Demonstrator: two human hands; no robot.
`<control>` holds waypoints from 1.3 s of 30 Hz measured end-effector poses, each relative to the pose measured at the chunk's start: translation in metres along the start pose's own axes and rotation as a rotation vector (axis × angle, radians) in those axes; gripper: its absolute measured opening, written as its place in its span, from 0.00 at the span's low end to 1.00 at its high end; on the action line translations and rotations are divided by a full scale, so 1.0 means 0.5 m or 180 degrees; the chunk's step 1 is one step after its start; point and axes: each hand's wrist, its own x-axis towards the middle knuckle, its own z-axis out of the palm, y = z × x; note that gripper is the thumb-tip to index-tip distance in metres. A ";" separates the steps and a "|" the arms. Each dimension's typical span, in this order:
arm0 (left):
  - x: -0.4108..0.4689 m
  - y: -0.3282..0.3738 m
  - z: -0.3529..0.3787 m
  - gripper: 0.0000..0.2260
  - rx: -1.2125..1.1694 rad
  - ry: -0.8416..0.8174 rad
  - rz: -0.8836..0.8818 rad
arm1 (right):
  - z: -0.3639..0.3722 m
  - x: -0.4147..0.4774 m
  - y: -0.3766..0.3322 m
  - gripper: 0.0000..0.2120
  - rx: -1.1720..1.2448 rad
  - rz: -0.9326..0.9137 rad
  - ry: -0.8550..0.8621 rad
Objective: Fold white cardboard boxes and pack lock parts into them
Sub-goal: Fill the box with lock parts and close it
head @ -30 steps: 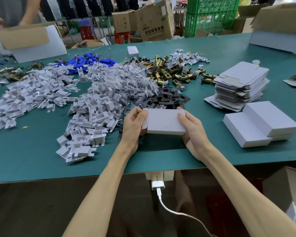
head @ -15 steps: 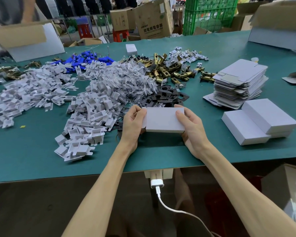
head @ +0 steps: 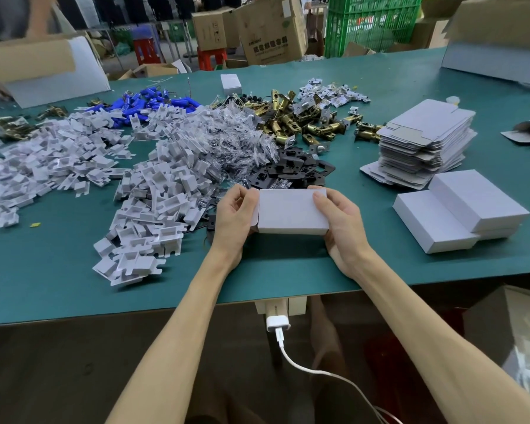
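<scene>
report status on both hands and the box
Left hand and right hand both grip the white cardboard box by its ends. Box closed on top. Black plates piled just behind it, closed white boxes off to the right.

left hand: bare, slim fingers
right hand: bare, thumbnail cut short
left forearm: bare, slender, uncovered to frame edge
right forearm: bare, slender, uncovered to frame edge

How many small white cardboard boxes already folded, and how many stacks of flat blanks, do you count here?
Folded white cardboard box, held: 1
Folded white boxes lying at right: 3
Small white box at far side: 1
Stack of flat white cardboard blanks: 1
Total: 6
</scene>
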 end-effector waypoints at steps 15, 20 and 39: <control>0.011 -0.014 -0.008 0.11 -0.0007 0.0122 -0.0173 | 0.000 -0.004 0.010 0.45 -0.1990 -0.0822 -0.0796; 0.008 -0.008 -0.005 0.12 0.0022 0.0043 -0.0093 | -0.007 -0.004 0.002 0.36 -0.1393 -0.0551 -0.0737; 0.000 0.003 0.001 0.09 0.0128 0.0067 -0.0135 | -0.011 0.001 0.010 0.36 -0.1410 -0.0738 -0.0664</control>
